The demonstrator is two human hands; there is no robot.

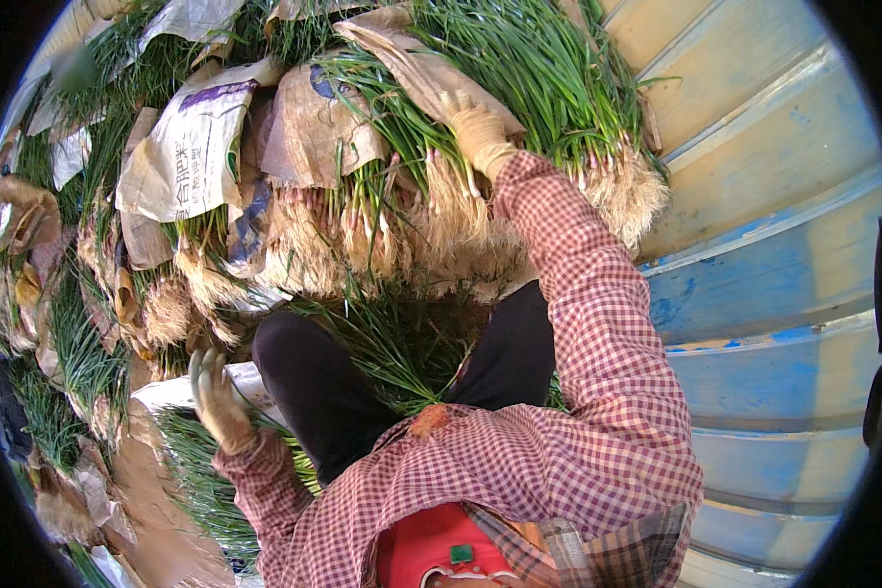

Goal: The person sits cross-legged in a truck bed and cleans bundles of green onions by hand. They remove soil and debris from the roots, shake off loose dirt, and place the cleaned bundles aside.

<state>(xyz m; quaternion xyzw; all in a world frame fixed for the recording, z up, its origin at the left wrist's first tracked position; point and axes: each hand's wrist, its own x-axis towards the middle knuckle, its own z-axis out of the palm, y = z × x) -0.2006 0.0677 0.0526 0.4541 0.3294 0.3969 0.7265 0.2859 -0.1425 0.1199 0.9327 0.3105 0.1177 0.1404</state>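
My right hand (477, 132), in a pale glove, reaches forward to a folded brown sack sheet (416, 69). Its fingers are closed on the sheet's edge, and the fingertips are partly hard to make out. Under and around the sheet lie green garlic-like plants (529, 59) with pinkish-white stems. Their pale stringy roots (451, 220) hang toward me. My left hand (218, 400), also gloved, is low at the left beside my knee. Its fingers are stretched out with nothing in them, near a white sack piece (250, 382) and more green leaves (191, 451).
A white printed sack (181, 152) and a brown sheet (318, 132) cover other bunches to the left. More rooted bunches (167, 309) and leaves fill the far left. A ribbed wall, yellowish and blue (745, 284), curves along the right. Leaves (392, 343) lie between my knees.
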